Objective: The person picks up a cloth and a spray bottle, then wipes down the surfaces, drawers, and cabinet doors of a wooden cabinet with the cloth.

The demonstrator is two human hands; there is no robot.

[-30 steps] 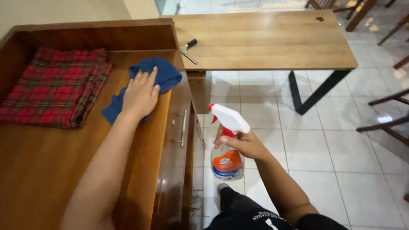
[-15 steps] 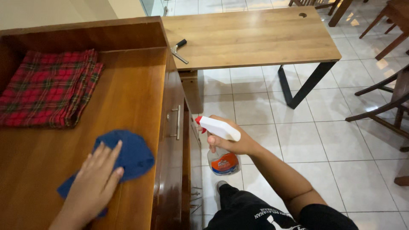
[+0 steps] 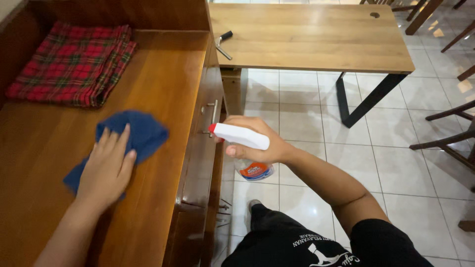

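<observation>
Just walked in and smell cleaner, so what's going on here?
A person presses a blue cloth flat on the wooden cabinet top with the left hand. The right hand holds a spray bottle out over the tiled floor, beside the cabinet. A folded red plaid cloth lies farther back.

cloth: I see a blue cloth (image 3: 141,136), crumpled and loosely bunched, lying flat on the wooden cabinet top (image 3: 163,99)
cloth state: near half covered by my left hand (image 3: 106,168), palm down, fingers spread on it
bottle: spray bottle (image 3: 247,153), white trigger head with red nozzle tip, clear body, orange-blue label
bottle pose: nozzle pointing left, body hanging down, off the cabinet's front edge, gripped in my right hand (image 3: 260,146)
</observation>
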